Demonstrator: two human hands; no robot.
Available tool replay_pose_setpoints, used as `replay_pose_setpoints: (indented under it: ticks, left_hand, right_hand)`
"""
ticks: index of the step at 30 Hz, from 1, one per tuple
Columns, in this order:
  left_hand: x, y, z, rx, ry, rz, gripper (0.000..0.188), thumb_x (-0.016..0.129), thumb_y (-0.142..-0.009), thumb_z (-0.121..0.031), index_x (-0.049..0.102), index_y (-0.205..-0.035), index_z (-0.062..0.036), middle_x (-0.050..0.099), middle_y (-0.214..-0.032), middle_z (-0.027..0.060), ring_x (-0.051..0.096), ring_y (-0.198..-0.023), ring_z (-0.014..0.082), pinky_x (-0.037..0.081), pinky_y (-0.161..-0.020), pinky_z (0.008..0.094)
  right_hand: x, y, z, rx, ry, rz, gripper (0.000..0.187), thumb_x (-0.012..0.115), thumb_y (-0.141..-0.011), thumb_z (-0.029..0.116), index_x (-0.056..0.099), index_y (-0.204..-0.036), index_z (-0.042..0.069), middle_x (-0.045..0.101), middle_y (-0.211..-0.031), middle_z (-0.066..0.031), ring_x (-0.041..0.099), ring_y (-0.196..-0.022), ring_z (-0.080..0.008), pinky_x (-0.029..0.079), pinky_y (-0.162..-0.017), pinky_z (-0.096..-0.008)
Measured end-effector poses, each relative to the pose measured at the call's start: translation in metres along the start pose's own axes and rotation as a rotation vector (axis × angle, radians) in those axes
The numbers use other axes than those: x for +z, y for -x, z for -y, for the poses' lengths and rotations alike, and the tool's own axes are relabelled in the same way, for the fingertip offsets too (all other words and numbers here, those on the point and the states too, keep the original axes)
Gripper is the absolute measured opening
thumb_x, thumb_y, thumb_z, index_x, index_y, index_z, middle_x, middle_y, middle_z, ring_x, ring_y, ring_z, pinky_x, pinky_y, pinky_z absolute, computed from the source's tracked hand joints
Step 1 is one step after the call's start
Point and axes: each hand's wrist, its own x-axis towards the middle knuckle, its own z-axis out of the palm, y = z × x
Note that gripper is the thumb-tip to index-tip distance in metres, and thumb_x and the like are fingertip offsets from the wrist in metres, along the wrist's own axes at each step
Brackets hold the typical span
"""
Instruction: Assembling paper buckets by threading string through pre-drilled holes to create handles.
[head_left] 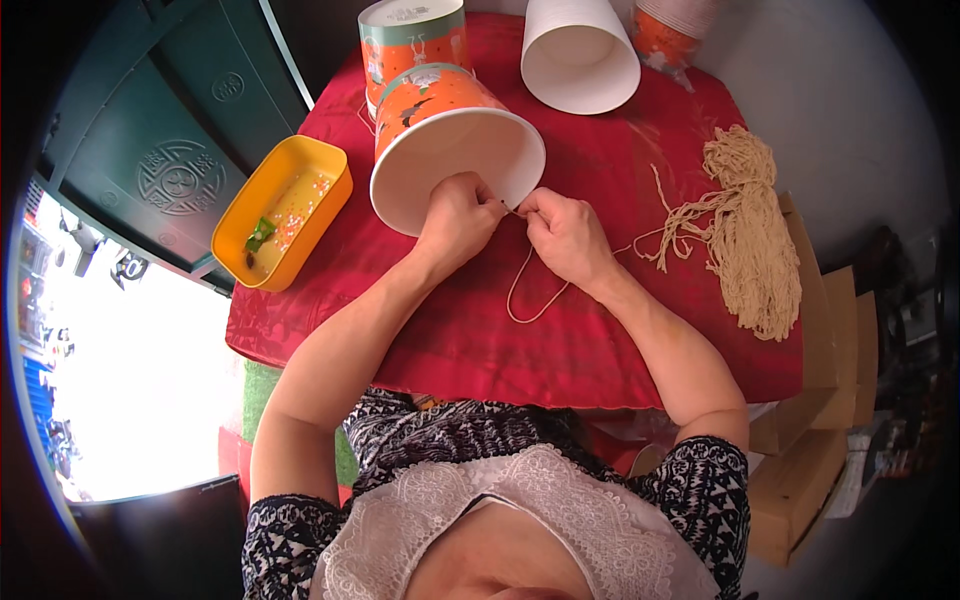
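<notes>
An orange patterned paper bucket (478, 152) lies tipped with its white mouth facing me. Just at its lower rim, my left hand (460, 213) is closed in a pinch on a thin beige string. Close beside it my right hand (566, 232) pinches the same string (513, 305), which hangs in a loop below the two hands and runs off to the right. There it reaches a thick bundle of beige strings (750, 240), tied near its top. My fingers partly hide the short stretch of string between the hands.
On the red-covered table (440, 340), a yellow tray (222, 240) with small beads stands at left. Behind are another orange-and-green bucket (410, 45), a white bucket (580, 60) on its side and stacked buckets (672, 30). Cardboard boxes (800, 480) stand at right.
</notes>
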Motion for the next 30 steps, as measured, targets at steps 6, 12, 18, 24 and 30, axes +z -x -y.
replay_pose_setpoints:
  ticks: [6,12,18,24,30]
  left_hand:
    - [-0.006,0.003,-0.001,-0.123,0.152,0.155,0.012,0.052,-0.082,-0.001,0.06,-0.09,0.0052,0.055,-0.062,0.0071,0.05,-0.046,0.0132,0.04,-0.039,0.0282]
    - [-0.004,0.004,0.008,-0.008,-0.002,0.13,0.018,0.05,-0.083,0.002,0.062,-0.097,0.0048,0.06,-0.068,0.0116,0.057,-0.053,0.0186,0.046,-0.046,0.0308]
    - [0.0,0.009,0.016,0.305,-0.282,-0.011,0.022,0.067,-0.078,-0.003,0.062,-0.098,0.0038,0.063,-0.098,0.0191,0.065,-0.086,0.0339,0.053,-0.075,0.0392]
    - [0.002,0.019,0.0,0.279,-0.508,-0.024,0.021,0.072,-0.076,-0.009,0.059,-0.09,0.0014,0.06,-0.098,0.019,0.063,-0.084,0.0402,0.053,-0.073,0.0463]
    - [0.002,0.015,0.01,0.304,-0.56,-0.052,0.014,0.067,-0.08,-0.008,0.057,-0.085,0.0,0.06,-0.093,0.0189,0.063,-0.08,0.0408,0.052,-0.069,0.0484]
  right_hand:
    - [-0.001,0.001,-0.003,0.036,0.069,0.02,0.014,0.058,-0.087,0.005,0.067,-0.096,0.001,0.069,-0.079,-0.0155,0.069,-0.068,-0.0248,0.052,-0.062,-0.0347]
    - [0.0,0.003,-0.002,-0.005,0.086,-0.006,0.014,0.059,-0.087,0.008,0.067,-0.096,0.001,0.069,-0.079,-0.0161,0.069,-0.066,-0.0262,0.052,-0.06,-0.0363]
    - [-0.001,0.002,0.002,-0.009,0.097,0.014,0.014,0.06,-0.086,0.009,0.067,-0.096,0.002,0.069,-0.077,-0.0162,0.068,-0.065,-0.027,0.052,-0.059,-0.0366]
    - [-0.001,0.002,0.003,-0.015,0.081,0.0,0.012,0.059,-0.086,0.014,0.067,-0.09,0.006,0.067,-0.071,-0.0158,0.066,-0.067,-0.0352,0.052,-0.061,-0.0456]
    - [0.0,0.002,0.004,-0.026,0.085,0.007,0.012,0.059,-0.086,0.015,0.066,-0.088,0.006,0.066,-0.071,-0.0159,0.066,-0.068,-0.0354,0.052,-0.062,-0.046]
